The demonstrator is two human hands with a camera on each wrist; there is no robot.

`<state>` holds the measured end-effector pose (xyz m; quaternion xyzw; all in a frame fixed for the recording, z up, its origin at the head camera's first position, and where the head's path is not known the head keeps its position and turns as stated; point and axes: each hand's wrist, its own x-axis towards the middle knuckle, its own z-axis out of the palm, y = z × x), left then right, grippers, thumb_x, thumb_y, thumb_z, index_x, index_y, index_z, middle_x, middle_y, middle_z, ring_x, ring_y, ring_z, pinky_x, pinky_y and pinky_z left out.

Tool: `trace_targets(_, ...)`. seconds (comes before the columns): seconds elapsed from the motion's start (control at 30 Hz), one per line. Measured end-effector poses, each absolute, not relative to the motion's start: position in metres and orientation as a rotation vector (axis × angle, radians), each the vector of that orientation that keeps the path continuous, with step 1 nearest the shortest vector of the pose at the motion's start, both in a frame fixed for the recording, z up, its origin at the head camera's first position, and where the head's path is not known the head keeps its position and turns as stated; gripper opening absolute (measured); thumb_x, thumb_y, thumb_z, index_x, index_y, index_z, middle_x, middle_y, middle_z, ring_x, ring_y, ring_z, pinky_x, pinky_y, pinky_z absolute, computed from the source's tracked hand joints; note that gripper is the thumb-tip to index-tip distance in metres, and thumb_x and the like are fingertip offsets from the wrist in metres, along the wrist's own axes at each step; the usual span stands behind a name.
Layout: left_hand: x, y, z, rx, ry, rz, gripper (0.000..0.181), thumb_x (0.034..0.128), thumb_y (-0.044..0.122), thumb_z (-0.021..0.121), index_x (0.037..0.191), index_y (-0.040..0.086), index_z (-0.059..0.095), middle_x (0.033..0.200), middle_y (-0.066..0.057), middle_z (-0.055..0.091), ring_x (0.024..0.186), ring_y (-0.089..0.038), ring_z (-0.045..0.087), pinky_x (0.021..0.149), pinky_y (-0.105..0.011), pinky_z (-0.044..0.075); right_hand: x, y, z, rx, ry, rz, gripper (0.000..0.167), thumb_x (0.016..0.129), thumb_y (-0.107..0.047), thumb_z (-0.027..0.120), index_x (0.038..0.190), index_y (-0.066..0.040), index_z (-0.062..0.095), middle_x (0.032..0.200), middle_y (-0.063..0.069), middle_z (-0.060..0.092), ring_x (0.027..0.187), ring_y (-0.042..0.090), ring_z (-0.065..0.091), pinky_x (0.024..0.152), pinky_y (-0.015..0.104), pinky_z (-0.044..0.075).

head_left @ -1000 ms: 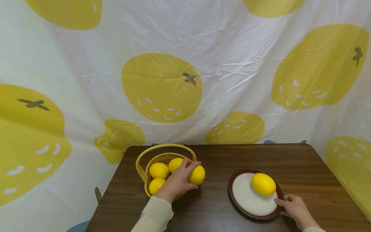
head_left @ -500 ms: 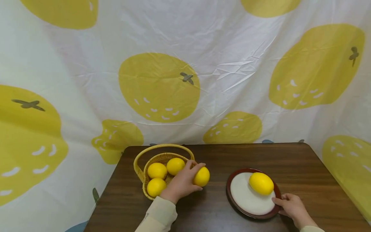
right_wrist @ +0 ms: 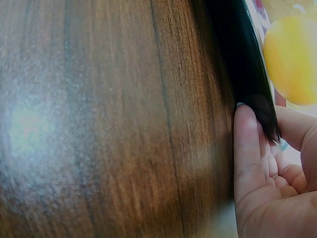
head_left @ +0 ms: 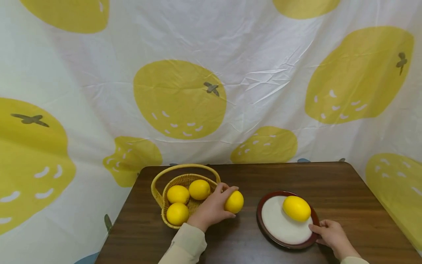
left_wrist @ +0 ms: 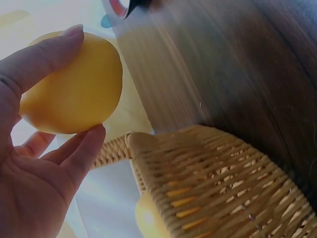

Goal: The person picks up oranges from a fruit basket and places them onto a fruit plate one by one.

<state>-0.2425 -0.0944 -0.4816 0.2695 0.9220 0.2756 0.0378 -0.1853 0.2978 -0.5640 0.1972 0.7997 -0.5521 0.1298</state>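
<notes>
Left grip (head_left: 214,209): curling thumb and fingers round a lemon (head_left: 234,202), spread only fruit-wide.
Lemon: passing beyond the right rim of the basket (head_left: 182,180), now farther right than earlier; apparently leaving it.
Right grip (head_left: 333,236): pinching the right rim of the plate (head_left: 277,224), still holding as before.
Plate: bearing a second lemon (head_left: 296,208), sitting toward the right edge of the counter (head_left: 257,176).
Basket: holding three lemons (head_left: 178,214), standing near the counter's far left corner.

Can't make out any readable text tbh, no labels, brands or numbers on the yellow fruit (head_left: 235,202) in the left hand (head_left: 213,208) or the plate (head_left: 278,224) by the right hand (head_left: 333,235).
</notes>
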Motion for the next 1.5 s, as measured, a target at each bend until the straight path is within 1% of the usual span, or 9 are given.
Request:
trace_targets(0.07,-0.243,-0.092,-0.483,0.829,2.825,0.844,0.079,0.0814,0.025,0.086,0.149,0.03,0.046,0.132,-0.001,0.043,0.109,-0.021,0.06,0.096,-0.038,0.053,-0.185,0.297,-0.564,0.574,2.323,-1.608,0.034,0.096,-0.019,0.07,0.099,0.006,0.047,0.087,0.01,0.051,0.076,0.018,0.056,0.069,0.029,0.059)
trace_targets(0.17,-0.243,-0.089,-0.486,0.827,2.827,0.836,0.079,0.081,0.025,0.087,0.149,0.031,0.046,0.133,-0.001,0.043,0.108,-0.021,0.061,0.096,-0.038,0.053,-0.184,0.297,-0.563,0.572,2.322,-1.613,0.034,0.095,-0.019,0.07,0.098,0.006,0.047,0.087,0.009,0.051,0.076,0.017,0.056,0.069,0.029,0.059)
trace_targets(0.47,-0.244,-0.08,-0.491,0.847,2.824,0.853,0.08,0.0795,0.024,0.088,0.148,0.031,0.047,0.134,-0.002,0.044,0.108,-0.02,0.061,0.093,-0.036,0.054,-0.185,0.297,-0.564,0.561,2.34,-1.601,0.04,0.095,-0.02,0.07,0.105,0.01,0.046,0.09,0.012,0.053,0.078,0.018,0.057,0.07,0.031,0.06)
trace_targets(0.63,-0.243,-0.075,-0.492,0.839,2.804,0.869,0.08,0.0796,0.022,0.088,0.149,0.03,0.047,0.134,-0.002,0.043,0.109,-0.021,0.061,0.092,-0.035,0.054,-0.186,0.298,-0.564,0.575,2.32,-1.598,0.039,0.095,-0.02,0.071,0.105,0.01,0.047,0.089,0.012,0.053,0.077,0.018,0.057,0.07,0.031,0.06)
trace_targets(0.77,-0.244,-0.071,-0.492,0.835,2.803,0.869,0.08,0.0794,0.022,0.088,0.149,0.029,0.048,0.133,-0.003,0.043,0.108,-0.021,0.06,0.093,-0.036,0.054,-0.186,0.298,-0.564,0.595,2.309,-1.583,0.039,0.095,-0.021,0.071,0.104,0.009,0.047,0.089,0.012,0.053,0.078,0.019,0.057,0.071,0.03,0.059)
trace_targets(0.93,-0.243,-0.065,-0.495,0.827,2.801,0.864,0.08,0.0795,0.023,0.088,0.149,0.031,0.048,0.133,-0.002,0.044,0.107,-0.02,0.06,0.093,-0.037,0.054,-0.186,0.298,-0.563,0.596,2.314,-1.581,0.038,0.095,-0.02,0.071,0.103,0.009,0.048,0.089,0.012,0.053,0.078,0.019,0.056,0.07,0.03,0.059)
trace_targets(1.07,-0.244,-0.061,-0.499,0.844,2.803,0.86,0.081,0.0784,0.025,0.089,0.148,0.032,0.048,0.132,-0.001,0.044,0.104,-0.018,0.061,0.09,-0.034,0.054,-0.185,0.298,-0.563,0.581,2.325,-1.593,0.037,0.095,-0.019,0.07,0.103,0.009,0.047,0.088,0.011,0.053,0.077,0.018,0.056,0.07,0.03,0.059)
trace_targets(1.23,-0.244,-0.055,-0.502,0.857,2.78,0.889,0.082,0.0771,0.025,0.09,0.148,0.031,0.048,0.132,-0.001,0.044,0.105,-0.018,0.061,0.09,-0.033,0.054,-0.185,0.299,-0.563,0.577,2.328,-1.601,0.039,0.095,-0.02,0.071,0.104,0.009,0.047,0.088,0.011,0.053,0.077,0.018,0.056,0.07,0.03,0.059)
trace_targets(1.5,-0.243,-0.045,-0.502,0.832,2.766,0.896,0.081,0.0776,0.025,0.089,0.147,0.034,0.048,0.134,-0.001,0.044,0.103,-0.019,0.062,0.087,-0.034,0.055,-0.185,0.298,-0.563,0.588,2.326,-1.61,0.033,0.095,-0.019,0.071,0.097,0.006,0.05,0.085,0.008,0.053,0.075,0.017,0.055,0.068,0.029,0.058)
